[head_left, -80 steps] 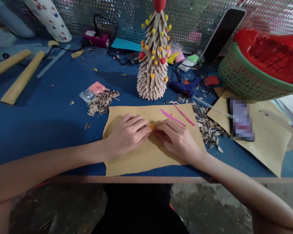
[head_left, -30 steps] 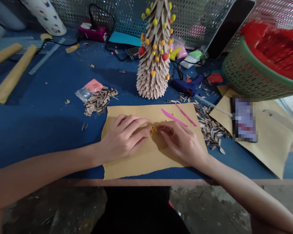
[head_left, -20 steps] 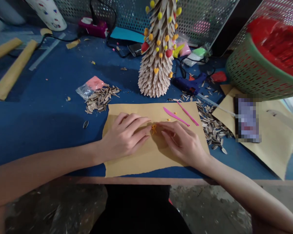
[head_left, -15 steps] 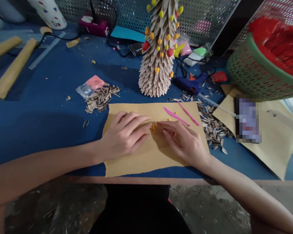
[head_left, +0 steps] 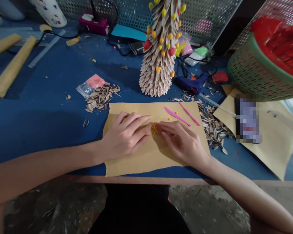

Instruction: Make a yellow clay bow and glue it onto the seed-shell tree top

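Note:
A small orange bow [head_left: 154, 128], seemingly of clay, lies on a sheet of brown paper [head_left: 127, 165]. My left hand [head_left: 128, 135] rests on the paper with fingers stretched out, a fingertip at the bow's left loop. From the other side my right hand [head_left: 182, 138] reaches in, its fingertips at the bow's right loop; the fingers are drawn together and partly hide what is under them. Beyond it lie a pink plastic knife [head_left: 177, 116], a thin pink stick tool [head_left: 189, 113] and two small yellow bits [head_left: 169, 119].
A cone tree of seed shells [head_left: 157, 76] with coloured balls stands behind the paper. Sunflower seed shells [head_left: 215, 133] lie right, near a blue glue gun [head_left: 192, 84], a phone [head_left: 249, 120] and a green basket [head_left: 261, 71]. Another shell pile [head_left: 102, 99] sits left beside a clay packet [head_left: 95, 82].
Both hands stay almost still at the bow, with only slight fingertip shifts. The whole view has moved a little.

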{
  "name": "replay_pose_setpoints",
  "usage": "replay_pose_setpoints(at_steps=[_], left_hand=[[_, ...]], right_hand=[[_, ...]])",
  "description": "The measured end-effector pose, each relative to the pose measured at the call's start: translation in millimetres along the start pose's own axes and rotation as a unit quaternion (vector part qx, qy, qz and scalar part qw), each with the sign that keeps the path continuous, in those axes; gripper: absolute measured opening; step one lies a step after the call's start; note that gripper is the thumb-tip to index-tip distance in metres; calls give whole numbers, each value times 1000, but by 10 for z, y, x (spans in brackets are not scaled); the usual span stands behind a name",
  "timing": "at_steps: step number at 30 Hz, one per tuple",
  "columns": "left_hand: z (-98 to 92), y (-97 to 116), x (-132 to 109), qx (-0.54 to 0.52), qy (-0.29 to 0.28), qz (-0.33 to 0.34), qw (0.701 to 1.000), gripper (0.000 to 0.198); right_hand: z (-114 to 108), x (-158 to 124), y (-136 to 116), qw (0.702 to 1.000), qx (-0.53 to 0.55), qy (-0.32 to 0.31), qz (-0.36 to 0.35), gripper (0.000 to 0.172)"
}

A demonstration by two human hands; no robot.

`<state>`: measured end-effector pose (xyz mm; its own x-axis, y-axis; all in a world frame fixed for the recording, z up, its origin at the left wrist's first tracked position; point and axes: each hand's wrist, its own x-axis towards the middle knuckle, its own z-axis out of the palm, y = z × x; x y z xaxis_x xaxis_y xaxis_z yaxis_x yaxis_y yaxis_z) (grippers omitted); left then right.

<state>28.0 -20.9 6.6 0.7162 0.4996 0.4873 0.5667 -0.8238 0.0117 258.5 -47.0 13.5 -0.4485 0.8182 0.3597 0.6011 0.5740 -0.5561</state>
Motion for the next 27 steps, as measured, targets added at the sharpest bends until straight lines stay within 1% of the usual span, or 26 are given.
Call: replay_pose_setpoints(at_steps=[8,12,16,20,23,25,27], left_hand=[[0,2,-7,-3,-4,1,1000,19],[4,-2,-4,-9,-10,-3,1000,23],[14,-3,12,0,-16,-4,1000,27],[24,-2,20,7,-24,-12,1000,27],[27,-3,15,2,-27,-13,1000,28],[27,-5,11,1,-28,-11,1000,29],[26,-6,9,-2,-31,-11,999,29]], right_hand=[[21,-31,17,1000,4,-1,2,27],[55,-44,57,1000,-8,11,-2,32],[85,8,63,1000,-15,14,-1,31],[76,56,51,1000,9,3,8,30],[40,30,64,999,-9,0,-32,30],[14,-6,79,995,-61,-3,-75,29],[-4,-36,88,988,-111,-13,-104,29]])
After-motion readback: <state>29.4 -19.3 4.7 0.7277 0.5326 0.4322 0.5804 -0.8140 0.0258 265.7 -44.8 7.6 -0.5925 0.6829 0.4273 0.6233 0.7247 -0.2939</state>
